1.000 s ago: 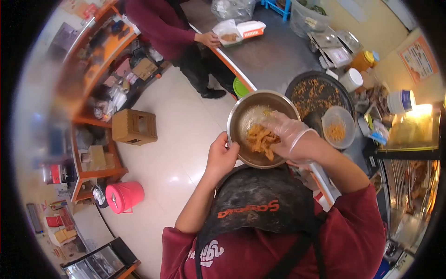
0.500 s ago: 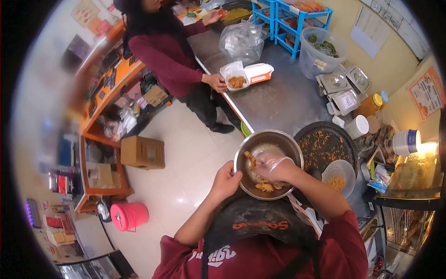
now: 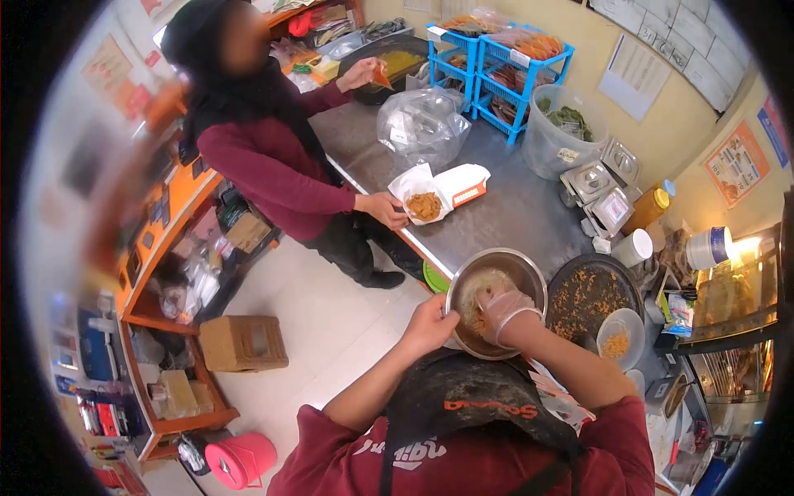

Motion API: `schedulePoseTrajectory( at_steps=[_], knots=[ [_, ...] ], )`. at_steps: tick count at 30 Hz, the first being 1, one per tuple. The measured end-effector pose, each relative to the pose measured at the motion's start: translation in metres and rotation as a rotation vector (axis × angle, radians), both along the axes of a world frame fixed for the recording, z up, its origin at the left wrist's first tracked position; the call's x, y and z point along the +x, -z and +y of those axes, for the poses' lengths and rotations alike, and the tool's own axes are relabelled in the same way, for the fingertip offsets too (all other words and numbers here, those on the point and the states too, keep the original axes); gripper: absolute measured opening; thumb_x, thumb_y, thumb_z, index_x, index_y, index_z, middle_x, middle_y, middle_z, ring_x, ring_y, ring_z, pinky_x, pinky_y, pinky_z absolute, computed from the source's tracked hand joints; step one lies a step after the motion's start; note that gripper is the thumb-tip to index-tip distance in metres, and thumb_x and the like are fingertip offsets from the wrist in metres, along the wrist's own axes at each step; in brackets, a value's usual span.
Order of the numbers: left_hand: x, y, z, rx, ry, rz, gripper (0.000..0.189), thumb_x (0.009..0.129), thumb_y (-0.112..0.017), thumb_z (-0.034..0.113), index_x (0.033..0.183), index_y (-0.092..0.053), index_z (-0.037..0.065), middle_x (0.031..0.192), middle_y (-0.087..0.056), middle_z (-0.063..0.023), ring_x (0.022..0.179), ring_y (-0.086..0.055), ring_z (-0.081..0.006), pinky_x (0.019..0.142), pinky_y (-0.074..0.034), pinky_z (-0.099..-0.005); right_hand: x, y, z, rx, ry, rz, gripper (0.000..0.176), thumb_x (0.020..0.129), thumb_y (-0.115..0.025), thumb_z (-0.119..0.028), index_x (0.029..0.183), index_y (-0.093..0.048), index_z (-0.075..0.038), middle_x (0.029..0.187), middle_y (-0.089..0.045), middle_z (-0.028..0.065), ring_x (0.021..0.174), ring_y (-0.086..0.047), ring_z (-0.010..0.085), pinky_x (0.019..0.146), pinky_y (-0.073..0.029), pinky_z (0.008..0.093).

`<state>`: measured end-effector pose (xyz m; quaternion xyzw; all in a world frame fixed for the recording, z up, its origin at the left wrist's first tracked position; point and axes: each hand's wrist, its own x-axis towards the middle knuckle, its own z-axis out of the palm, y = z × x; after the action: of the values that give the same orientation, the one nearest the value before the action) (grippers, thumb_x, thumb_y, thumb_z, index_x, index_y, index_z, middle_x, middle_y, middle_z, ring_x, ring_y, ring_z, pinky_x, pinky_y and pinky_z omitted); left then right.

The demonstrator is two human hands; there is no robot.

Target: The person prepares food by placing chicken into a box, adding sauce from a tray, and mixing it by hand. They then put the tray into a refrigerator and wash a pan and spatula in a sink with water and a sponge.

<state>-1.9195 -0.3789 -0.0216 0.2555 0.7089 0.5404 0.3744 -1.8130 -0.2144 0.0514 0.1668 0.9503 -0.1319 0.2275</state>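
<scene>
A steel mixing bowl [image 3: 532, 281] is held tilted toward me at the counter's near edge. My left hand [image 3: 430, 325] is closed on its left rim, thumb at the edge. My right hand [image 3: 506, 316], in a clear plastic glove, reaches down inside the bowl with its fingers curled at the bottom. Brownish crumbs or sauce coat the inside around it. Whatever those fingers hold is hidden by the hand. To the right of the bowl lies a round black tray [image 3: 589, 285] strewn with orange-brown crumbs. A clear tub [image 3: 633, 333] with more crumbs stands at its near side.
Across the counter a co-worker [image 3: 273, 161] touches an open paper box [image 3: 467, 183] containing fried food [image 3: 423, 207] and holds a small orange packet [image 3: 381, 77]. Behind are a plastic bag [image 3: 423, 124], blue racks [image 3: 525, 91], a clear bucket [image 3: 571, 157] and lidded steel containers [image 3: 589, 180].
My right hand has gone lower in the bowl, and the fried piece it held up is out of sight. The co-worker's raised hand now shows an orange packet. My view has shifted.
</scene>
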Motion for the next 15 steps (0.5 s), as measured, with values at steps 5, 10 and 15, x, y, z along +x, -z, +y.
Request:
schedulePoseTrajectory(
  at_steps=[5, 10, 15],
  knots=[
    [-0.035, 0.020, -0.002, 0.068, 0.003, 0.047, 0.018, 0.088, -0.061, 0.012, 0.099, -0.064, -0.002, 0.075, -0.062, -0.0056, 0.068, -0.056, -0.0113, 0.062, -0.046, -0.0293, -0.029, 0.018, 0.004, -0.082, 0.130, 0.233, 0.043, 0.081, -0.070, -0.038, 0.110, -0.064, -0.007, 0.105, -0.068, 0.0232, 0.095, -0.068, 0.0385, 0.082, -0.053, 0.0464],
    [-0.061, 0.032, 0.012, 0.069, -0.002, 0.008, 0.015, 0.088, -0.061, 0.011, 0.095, -0.063, -0.001, 0.071, -0.057, -0.0033, 0.064, -0.053, -0.0119, 0.059, -0.044, -0.0291, -0.023, 0.049, 0.023, -0.479, 0.614, 0.442, 0.054, 0.080, -0.073, -0.048, 0.099, -0.067, 0.002, 0.086, -0.071, 0.0184, 0.085, -0.069, 0.0385, 0.078, -0.054, 0.0449],
    [-0.063, 0.053, 0.035, 0.150, -0.024, -0.077, 0.013, 0.088, -0.062, 0.013, 0.090, -0.061, 0.000, 0.068, -0.055, -0.0042, 0.062, -0.051, -0.0127, 0.057, -0.042, -0.0313, -0.045, 0.002, 0.010, 0.011, 0.388, -0.068, 0.086, 0.074, -0.073, -0.063, 0.130, -0.053, -0.001, 0.124, -0.058, 0.0300, 0.114, -0.061, 0.0410, 0.095, -0.050, 0.0448]
  ],
)
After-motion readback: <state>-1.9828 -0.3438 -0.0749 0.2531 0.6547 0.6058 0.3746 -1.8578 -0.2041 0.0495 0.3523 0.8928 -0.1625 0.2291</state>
